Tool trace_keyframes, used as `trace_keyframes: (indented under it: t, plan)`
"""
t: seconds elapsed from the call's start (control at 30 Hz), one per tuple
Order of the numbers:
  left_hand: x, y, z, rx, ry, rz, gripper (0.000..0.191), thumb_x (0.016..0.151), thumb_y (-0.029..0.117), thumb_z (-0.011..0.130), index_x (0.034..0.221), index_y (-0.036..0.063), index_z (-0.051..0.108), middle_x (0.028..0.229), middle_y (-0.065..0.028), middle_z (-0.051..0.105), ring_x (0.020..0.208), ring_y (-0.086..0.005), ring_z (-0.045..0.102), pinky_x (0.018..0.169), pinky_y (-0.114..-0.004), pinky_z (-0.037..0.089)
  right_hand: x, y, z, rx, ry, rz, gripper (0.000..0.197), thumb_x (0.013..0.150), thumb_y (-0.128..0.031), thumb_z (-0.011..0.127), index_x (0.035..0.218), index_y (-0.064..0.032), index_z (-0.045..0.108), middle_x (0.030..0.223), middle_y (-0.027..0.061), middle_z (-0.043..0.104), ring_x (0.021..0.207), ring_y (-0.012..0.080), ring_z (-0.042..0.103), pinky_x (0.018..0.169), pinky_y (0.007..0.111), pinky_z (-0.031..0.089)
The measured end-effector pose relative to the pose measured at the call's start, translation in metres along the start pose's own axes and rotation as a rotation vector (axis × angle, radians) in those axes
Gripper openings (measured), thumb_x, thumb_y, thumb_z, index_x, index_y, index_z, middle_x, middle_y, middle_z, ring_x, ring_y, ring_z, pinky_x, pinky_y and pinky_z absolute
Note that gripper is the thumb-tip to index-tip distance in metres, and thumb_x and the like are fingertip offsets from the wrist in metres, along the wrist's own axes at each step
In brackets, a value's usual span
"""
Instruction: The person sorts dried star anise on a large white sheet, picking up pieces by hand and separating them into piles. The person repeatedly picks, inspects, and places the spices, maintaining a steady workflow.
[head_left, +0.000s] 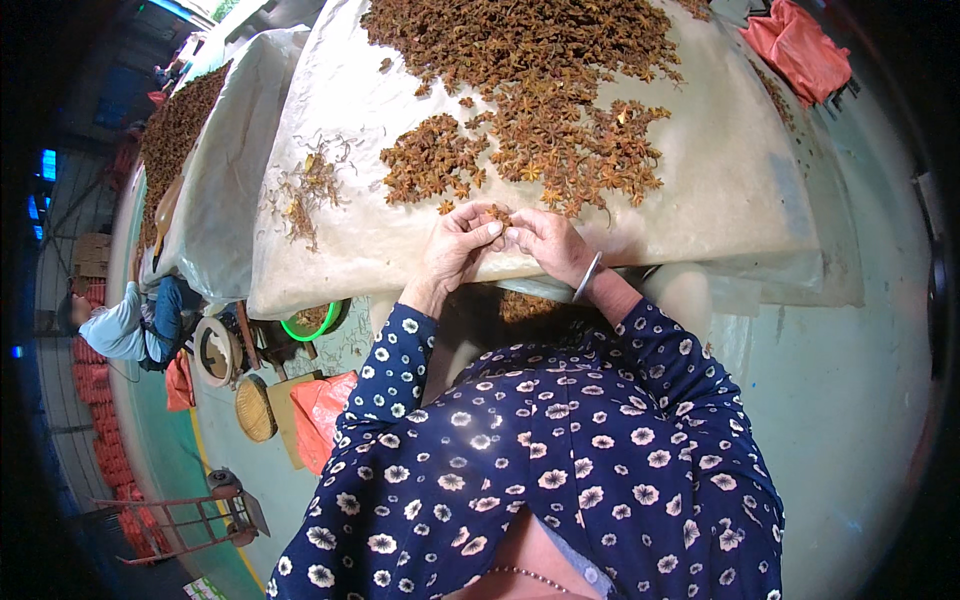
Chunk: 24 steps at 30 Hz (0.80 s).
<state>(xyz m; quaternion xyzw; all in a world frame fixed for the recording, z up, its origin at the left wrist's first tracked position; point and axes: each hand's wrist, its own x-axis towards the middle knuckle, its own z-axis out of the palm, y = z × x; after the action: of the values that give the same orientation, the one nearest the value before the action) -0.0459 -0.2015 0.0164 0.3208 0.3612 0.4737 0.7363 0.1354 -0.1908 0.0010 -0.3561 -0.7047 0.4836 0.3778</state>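
Note:
Both hands meet over the near edge of a table covered in pale plastic sheeting. Between my left hand and my right hand is a brown star anise pod, pinched by the fingertips of both. Just beyond my fingers lies a small cluster of star anise. A looser spread of pods reaches back to the large star anise heap at the far side. To the left, a small pile of thin stems and scraps rests on the sheet.
Another sheeted table with a star anise heap stands at left, where a person sits. Below it are a green-rimmed basin, a woven basket and a red plastic bag. A hand truck stands lower left; another red bag is upper right.

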Motion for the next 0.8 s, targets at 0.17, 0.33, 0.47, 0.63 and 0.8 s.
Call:
trace_keyframes:
  t: [0.17,0.33,0.47,0.63,0.8]
  plan:
    - [0.0,0.0,-0.003,0.08,-0.009,-0.018,0.025,0.081,-0.002,0.061,0.106,-0.002,0.061,0.091,-0.009,0.065,0.076,-0.013,0.061,0.07,-0.023,0.05,0.002,-0.007,-0.005,-0.092,-0.035,0.074,0.012,0.078,-0.015,0.06,0.078,-0.003,0.061,0.071,0.0186,0.06,0.066,0.0328,0.06,0.058,0.04,0.045]
    - [0.009,-0.003,0.012,0.602,0.169,0.144,0.021,0.082,0.002,0.062,0.103,-0.0018,0.062,0.09,-0.0065,0.065,0.076,-0.0102,0.06,0.071,-0.021,0.048,0.02,-0.002,-0.008,-0.246,-0.024,0.191,0.018,0.074,-0.02,0.061,0.07,-0.0024,0.062,0.065,0.0178,0.059,0.062,0.0312,0.06,0.058,0.04,0.046]
    - [0.018,0.0,0.01,0.831,0.318,0.326,0.018,0.081,0.004,0.062,0.098,0.0006,0.064,0.082,-0.0017,0.064,0.073,-0.007,0.056,0.067,-0.02,0.046,0.023,0.013,0.005,-0.148,0.005,0.163,0.021,0.072,-0.021,0.062,0.066,-0.0013,0.062,0.062,0.0158,0.06,0.058,0.0279,0.06,0.056,0.038,0.046]
    - [0.048,0.036,-0.032,1.29,0.559,0.494,0.032,0.077,0.006,0.067,0.109,0.0064,0.061,0.094,-0.01,0.062,0.083,-0.0171,0.06,0.075,-0.027,0.05,0.018,0.012,-0.019,0.929,-0.199,0.598,0.014,0.086,-0.016,0.057,0.083,-0.0026,0.059,0.065,0.0021,0.057,0.051,0.0095,0.054,0.047,0.023,0.045]
    - [0.055,0.028,0.005,1.459,0.283,0.566,0.041,0.074,0.011,0.068,0.114,0.0115,0.06,0.111,-0.0144,0.055,0.101,-0.0285,0.055,0.085,-0.035,0.048,-0.01,0.017,-0.067,1.022,0.068,0.551,0.016,0.083,-0.011,0.054,0.095,-0.0023,0.059,0.078,0.0074,0.061,0.063,0.0157,0.059,0.054,0.026,0.048]
